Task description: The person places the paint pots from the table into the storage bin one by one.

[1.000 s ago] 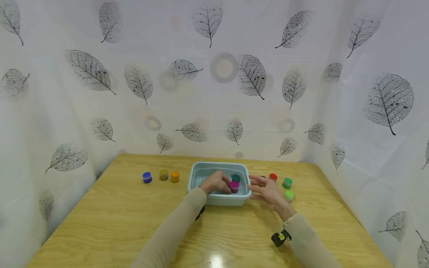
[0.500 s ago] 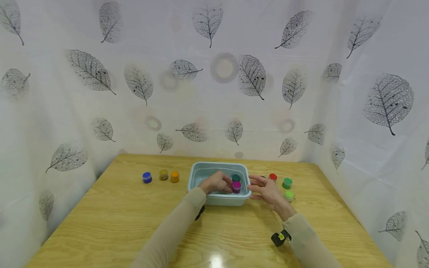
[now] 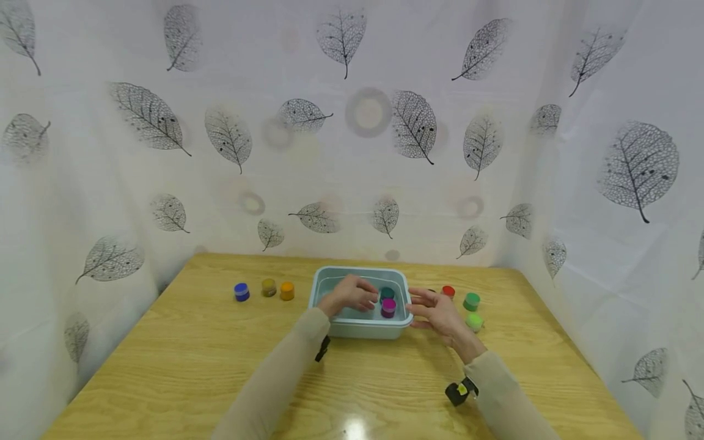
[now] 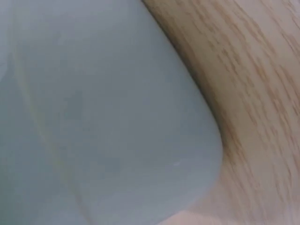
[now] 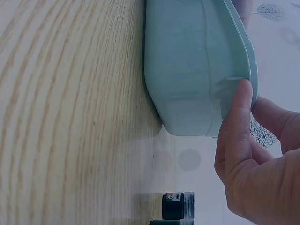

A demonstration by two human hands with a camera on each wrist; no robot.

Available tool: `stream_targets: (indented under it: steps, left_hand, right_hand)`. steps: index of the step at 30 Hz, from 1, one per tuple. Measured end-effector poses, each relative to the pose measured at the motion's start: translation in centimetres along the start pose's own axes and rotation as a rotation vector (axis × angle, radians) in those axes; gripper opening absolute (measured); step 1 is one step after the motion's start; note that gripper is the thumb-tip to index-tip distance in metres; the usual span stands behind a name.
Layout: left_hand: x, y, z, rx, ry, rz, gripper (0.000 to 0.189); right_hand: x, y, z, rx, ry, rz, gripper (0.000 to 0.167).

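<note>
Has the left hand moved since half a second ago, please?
Yes. In the head view, the left hand has shifted slightly left, away from the purple jar, judged against the blue bin, which stays in place.

Plain beige sleeves, black wrist gear, seen on my remote feed.
I see long sleeves reaching bare wrists below the left hand and right hand; the boxy unit nearer the worktop's right edge carries a yellow patch.
</note>
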State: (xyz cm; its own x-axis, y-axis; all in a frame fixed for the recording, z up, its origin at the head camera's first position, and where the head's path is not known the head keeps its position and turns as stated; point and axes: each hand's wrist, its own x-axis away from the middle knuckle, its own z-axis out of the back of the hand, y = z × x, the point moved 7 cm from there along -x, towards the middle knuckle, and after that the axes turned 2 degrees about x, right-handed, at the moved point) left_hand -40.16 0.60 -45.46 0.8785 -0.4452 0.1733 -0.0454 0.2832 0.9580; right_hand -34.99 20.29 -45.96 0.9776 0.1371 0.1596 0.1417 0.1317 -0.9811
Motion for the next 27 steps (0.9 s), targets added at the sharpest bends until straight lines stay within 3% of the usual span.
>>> stream_targets:
  steps: [6, 13, 20, 27]
  left_hand:
    - [0.5, 1.0, 1.0, 0.042, 0.031, -0.037, 0.03]
    - [1.6, 2.0, 2.5, 0.014, 0.07, -0.057, 0.034]
    - [2.8, 1.7, 4.8, 0.07, 0.208, -0.078, 0.021]
    - [4.2, 0.8, 7.1, 0.163, 0.336, -0.079, 0.029]
  right_hand:
    - [0.0, 0.1, 0.2, 0.01, -0.006, 0.005, 0.056]
    - [0.1, 0.0, 0.4, 0.013, -0.006, 0.002, 0.056]
    - [0.1, 0.0, 0.2, 0.021, -0.004, 0.0, 0.057]
    - [0.0, -0.1, 0.0, 0.014, -0.018, 0.012, 0.057]
